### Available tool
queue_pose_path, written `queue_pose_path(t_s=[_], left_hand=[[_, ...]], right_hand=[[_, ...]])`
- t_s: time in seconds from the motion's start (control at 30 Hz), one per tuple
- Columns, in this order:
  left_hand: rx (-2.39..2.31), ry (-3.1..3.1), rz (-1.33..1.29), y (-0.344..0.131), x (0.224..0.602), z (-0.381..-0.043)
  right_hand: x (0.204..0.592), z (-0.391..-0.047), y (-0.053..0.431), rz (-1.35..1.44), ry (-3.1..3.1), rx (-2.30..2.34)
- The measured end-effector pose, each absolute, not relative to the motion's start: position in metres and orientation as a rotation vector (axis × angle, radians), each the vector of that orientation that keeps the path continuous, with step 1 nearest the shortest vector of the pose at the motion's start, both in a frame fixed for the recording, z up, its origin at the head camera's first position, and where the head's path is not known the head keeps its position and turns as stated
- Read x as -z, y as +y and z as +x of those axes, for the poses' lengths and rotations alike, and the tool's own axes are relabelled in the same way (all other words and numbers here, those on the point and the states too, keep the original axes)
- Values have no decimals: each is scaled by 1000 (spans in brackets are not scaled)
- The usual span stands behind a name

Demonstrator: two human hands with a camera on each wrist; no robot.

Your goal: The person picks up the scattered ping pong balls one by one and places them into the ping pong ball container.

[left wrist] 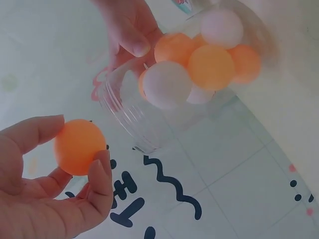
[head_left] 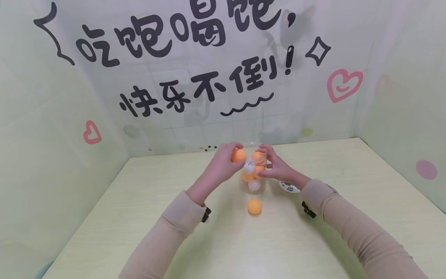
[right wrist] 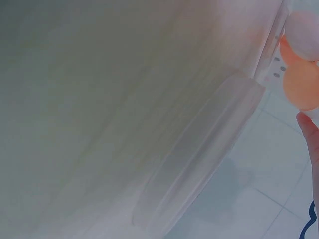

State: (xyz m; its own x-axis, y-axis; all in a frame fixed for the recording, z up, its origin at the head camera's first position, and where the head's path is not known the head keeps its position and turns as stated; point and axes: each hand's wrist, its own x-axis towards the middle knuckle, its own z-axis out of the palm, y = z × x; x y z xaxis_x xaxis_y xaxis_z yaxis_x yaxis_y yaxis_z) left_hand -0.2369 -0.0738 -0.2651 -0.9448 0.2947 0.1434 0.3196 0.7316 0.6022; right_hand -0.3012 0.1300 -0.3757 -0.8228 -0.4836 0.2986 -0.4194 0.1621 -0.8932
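An orange ping-pong ball [left wrist: 79, 147] is pinched between the thumb and fingers of my left hand [head_left: 223, 161], just left of the mouth of a clear plastic jar [left wrist: 134, 119]. The jar stands on the table and contains several orange and white balls [left wrist: 211, 67]. My right hand [head_left: 277, 164] grips the jar from its right side, fingers round the wall near the top. In the right wrist view only one finger [right wrist: 310, 134] of that hand shows, at the right edge, beside the balls. Another orange ball [head_left: 254, 206] lies on the table in front of the jar.
A round white lid-like disc [head_left: 289, 186] with a printed picture lies right of the jar, partly under the right forearm. Behind the pale wooden table [head_left: 146, 193] hangs a printed backdrop [head_left: 209, 128], close to the jar. Further backdrop walls stand at left and right.
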Motion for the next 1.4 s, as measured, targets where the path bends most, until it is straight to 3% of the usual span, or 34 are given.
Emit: queue_pose_path(t_s=[0.9,1.4], left_hand=[[915,-2840,-434,-49,264,-282],[904,-2896,-414,-52,268,-285]], right_hand=[[376,-301,131,-907,2373,1765],[375,-301,131,-897,2347,1781]])
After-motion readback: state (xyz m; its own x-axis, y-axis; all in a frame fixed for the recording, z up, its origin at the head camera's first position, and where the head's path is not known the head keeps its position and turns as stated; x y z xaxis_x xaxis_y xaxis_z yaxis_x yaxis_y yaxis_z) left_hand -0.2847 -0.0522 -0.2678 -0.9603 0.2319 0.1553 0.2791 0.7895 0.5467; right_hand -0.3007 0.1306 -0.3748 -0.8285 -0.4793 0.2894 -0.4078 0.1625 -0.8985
